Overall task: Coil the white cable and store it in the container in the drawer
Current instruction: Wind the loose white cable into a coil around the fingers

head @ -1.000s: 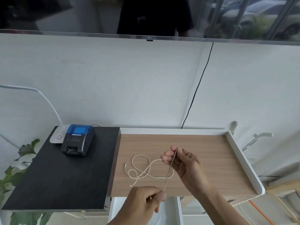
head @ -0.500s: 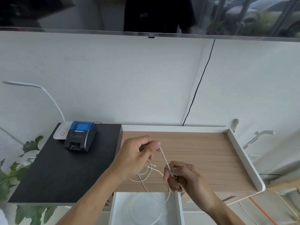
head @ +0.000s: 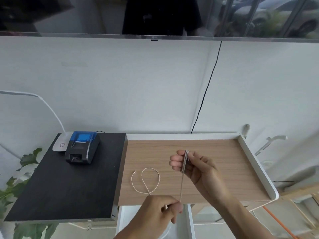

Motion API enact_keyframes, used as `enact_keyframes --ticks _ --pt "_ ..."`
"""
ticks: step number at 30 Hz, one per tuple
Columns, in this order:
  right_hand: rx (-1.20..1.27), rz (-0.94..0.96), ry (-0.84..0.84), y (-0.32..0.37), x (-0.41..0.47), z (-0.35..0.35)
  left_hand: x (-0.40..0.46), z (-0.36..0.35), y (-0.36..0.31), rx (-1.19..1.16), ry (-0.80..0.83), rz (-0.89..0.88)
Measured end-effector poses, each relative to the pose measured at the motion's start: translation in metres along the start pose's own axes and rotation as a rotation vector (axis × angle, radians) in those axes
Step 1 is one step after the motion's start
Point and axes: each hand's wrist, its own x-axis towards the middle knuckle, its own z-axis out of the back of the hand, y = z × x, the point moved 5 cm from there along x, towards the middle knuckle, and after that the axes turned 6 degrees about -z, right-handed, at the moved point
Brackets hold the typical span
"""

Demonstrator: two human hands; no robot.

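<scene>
The thin white cable [head: 149,179] lies partly on the wooden desk top, its loose end forming one loop left of my hands. My right hand [head: 195,168] is raised over the desk, pinching a few folded turns of the cable upright. A taut strand runs from there down to my left hand [head: 160,213], which pinches it at the desk's front edge. Below my left hand the white drawer [head: 190,219] stands pulled out; a clear round container [head: 168,232] inside it is mostly hidden by my left arm.
A black side table [head: 60,187] on the left carries a blue-lidded small printer [head: 82,147] and a white lamp base [head: 60,144]. The desk has a raised white rim [head: 255,168] on the right. A black wire [head: 205,94] hangs down the wall. Plant leaves [head: 12,187] sit lower left.
My left hand has swung from above the desk back down to the front edge, pulling a strand taut. My right hand has risen, now holding more folded turns. Less loose cable lies on the desk.
</scene>
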Motion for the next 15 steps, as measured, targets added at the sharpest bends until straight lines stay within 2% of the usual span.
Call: enact_keyframes --ticks 5,9,12,15 --pt "-0.35 -0.018 -0.031 -0.01 -0.003 0.008 -0.009 0.034 -0.069 0.163 0.066 -0.128" --pt "-0.451 -0.074 0.08 -0.011 -0.017 -0.01 0.009 0.073 -0.092 0.134 -0.066 -0.205" --pt "-0.449 -0.049 0.121 -0.008 -0.024 -0.021 0.028 0.094 -0.082 0.12 -0.181 -0.203" --pt "-0.447 -0.041 0.144 -0.004 -0.028 -0.027 0.042 0.102 -0.07 0.104 -0.218 -0.177"
